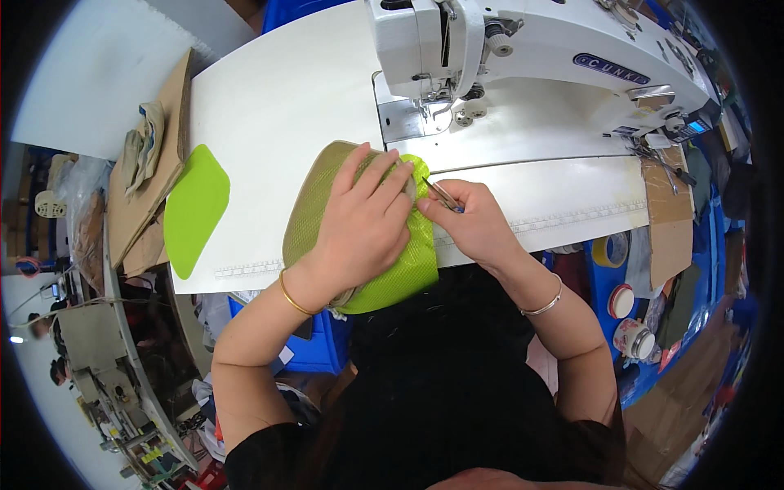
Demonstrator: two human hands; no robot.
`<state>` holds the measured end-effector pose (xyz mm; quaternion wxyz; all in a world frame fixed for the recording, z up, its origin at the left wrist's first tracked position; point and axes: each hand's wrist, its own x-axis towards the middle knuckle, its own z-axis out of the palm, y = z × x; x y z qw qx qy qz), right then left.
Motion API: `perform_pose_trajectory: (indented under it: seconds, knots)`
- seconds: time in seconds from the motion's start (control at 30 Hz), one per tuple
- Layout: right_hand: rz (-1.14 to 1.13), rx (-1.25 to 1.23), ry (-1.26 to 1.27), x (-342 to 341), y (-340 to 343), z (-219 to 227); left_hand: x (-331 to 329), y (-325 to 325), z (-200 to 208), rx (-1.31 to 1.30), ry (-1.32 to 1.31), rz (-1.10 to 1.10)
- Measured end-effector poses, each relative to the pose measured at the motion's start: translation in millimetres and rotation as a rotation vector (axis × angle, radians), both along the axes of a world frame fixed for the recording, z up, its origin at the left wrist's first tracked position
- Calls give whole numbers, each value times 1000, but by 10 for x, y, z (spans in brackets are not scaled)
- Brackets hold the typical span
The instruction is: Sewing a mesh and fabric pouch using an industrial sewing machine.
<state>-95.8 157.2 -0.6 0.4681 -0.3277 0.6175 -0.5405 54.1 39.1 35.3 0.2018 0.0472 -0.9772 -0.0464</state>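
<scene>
My left hand (pixel 365 214) lies with fingers stretched over a sewn piece that has an olive-tan mesh panel (pixel 312 189) and bright lime-green fabric (pixel 406 278). The piece overhangs the near edge of the white table. In my right hand (pixel 472 220) is a small metal tool (pixel 441 194), which looks like thread snips; its tip meets the lime edge. The fingers hide most of the tool. Just beyond the piece stands a white sewing machine (pixel 523 49), its needle and presser foot (pixel 433 106) apart from the fabric.
A flat lime-green cut piece (pixel 196 212) lies at the table's left, beside cardboard (pixel 155 180) with folded cloth on it. A ruler strip (pixel 563 214) runs along the near edge. Tools (pixel 663 163) lie under the machine's right end. Tape (pixel 609 251) and jars (pixel 633 336) sit at lower right.
</scene>
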Motion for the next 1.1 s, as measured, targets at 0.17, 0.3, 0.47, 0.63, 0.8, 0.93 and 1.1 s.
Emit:
perform_pose_trajectory:
  seconds: [0.17, 0.3, 0.47, 0.63, 0.8, 0.93, 1.1]
  knots:
    - [-1, -10, 111, -8, -41, -42, -4, -61, -28, -89, -16, 9]
    - [-8, 50, 131, -61, -11, -37, 26, -292, 48, 276, -1, 86]
    - [-12, 76, 104, -150, 25, -42, -60, -148, -90, 193, 101, 13]
    - [-122, -66, 315, -308, 263, -149, -103, -19, -378, 191, 92, 15]
    - [-464, 227, 1168, -1258, 865, -128, -90, 30, -305, 184, 79, 11]
    - [-466, 545, 1657, -2116, 1564, -211, -104, -31, -365, 105, 36, -35]
    - [-438, 437, 1750, -2678, 2019, -297, -203, -259, -283, -63, -14, -138]
